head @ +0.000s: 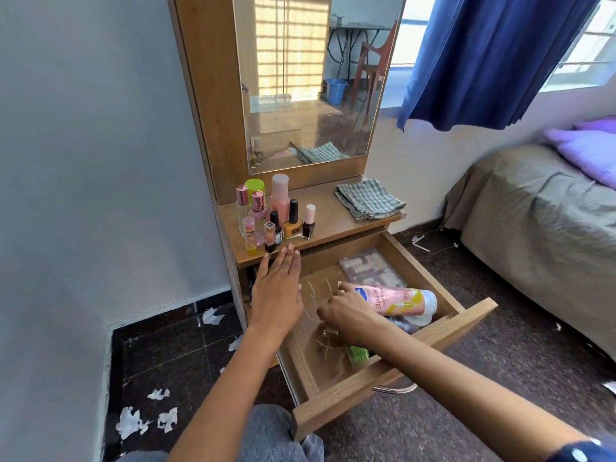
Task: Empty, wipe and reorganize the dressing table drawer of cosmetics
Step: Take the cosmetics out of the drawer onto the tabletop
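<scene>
On the shelf at left, a cluster of bottles: I count roughly ten, small glass polish and perfume bottles plus two taller plastic ones. Glass ones are light, rigid, breakable and tippy, so take them by the body, one at a time. Left hand is flat, fingers straight, holding nothing, fingertips at the shelf edge just below the bottles. Right of it the drawer is pulled out, still part loaded. Right hand is inside it, fingers curled at the cap end of one pink lotion tube; likely pinching it, but can't confirm. Tube looks soft, squeezable, glossy and probably slick, so grip mid-body, not the cap. Behind it one flat makeup palette, rigid, lift by edges. One green item near the drawer front, mostly hidden. One checked cloth folded on the shelf at right, limp, for wiping.
</scene>
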A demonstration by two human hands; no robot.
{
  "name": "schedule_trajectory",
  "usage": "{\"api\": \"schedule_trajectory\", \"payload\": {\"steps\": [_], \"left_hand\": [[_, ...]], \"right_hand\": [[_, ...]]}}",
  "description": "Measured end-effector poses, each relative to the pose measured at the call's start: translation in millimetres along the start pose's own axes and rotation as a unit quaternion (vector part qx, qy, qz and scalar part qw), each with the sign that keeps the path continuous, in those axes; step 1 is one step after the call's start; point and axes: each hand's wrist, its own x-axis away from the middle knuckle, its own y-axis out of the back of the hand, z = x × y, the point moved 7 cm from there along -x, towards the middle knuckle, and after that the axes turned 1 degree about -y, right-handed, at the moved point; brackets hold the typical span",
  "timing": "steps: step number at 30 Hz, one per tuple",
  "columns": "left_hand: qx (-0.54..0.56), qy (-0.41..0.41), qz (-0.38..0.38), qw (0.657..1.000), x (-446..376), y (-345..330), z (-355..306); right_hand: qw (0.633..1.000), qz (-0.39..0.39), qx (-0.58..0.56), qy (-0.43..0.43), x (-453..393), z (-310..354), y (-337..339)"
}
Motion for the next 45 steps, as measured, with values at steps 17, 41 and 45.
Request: {"api": "schedule_trajectory", "payload": {"steps": [17,41,45], "left_hand": [[0.007,0.006,0.003,1.0,-0.1,2.6,-1.5],[-0.041,0.002,0.023,0.999,1.4,3.2,-2.6],[-0.028,0.003,0.021,0.999,1.9,1.2,-2.3]], "right_hand": [[0.771,-0.281,-0.512,-0.254,2.7,-103.7,76.6],[0.675,-0.376,-0.56,-0.299,-37.5,-75.5,81.4],[0.695,-0.351,-0.56,-0.283,-31.9,-79.2,77.1]]}}
